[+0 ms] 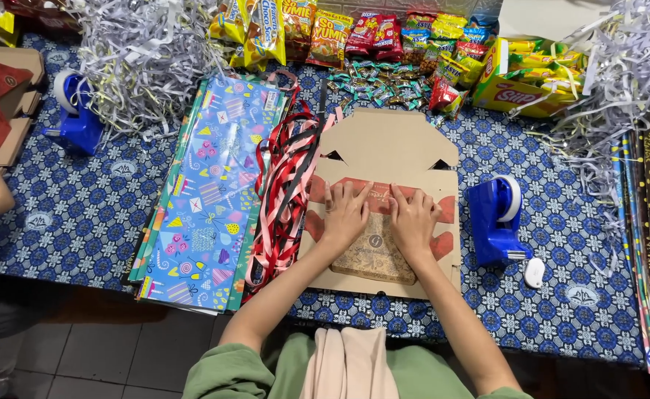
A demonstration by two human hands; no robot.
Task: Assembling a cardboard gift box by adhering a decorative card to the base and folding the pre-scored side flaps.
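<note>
Centrally, both hands, left (pixel 345 214) and right (pixel 412 218), fingers spread flat on brown cardboard box (pixel 391 148), red-banded.

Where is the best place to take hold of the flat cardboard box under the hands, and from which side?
Probably the near edge of the cardboard box, taken from the person's own side. The box lies flat, so only its edges offer a pinch. Ribbons crowd its left side, the tape dispenser stands at its right, and both hands press the middle.

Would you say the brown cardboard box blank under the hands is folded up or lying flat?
Lying flat: the brown cardboard box blank is spread on the blue patterned tablecloth, both hands pressing it down.
</note>
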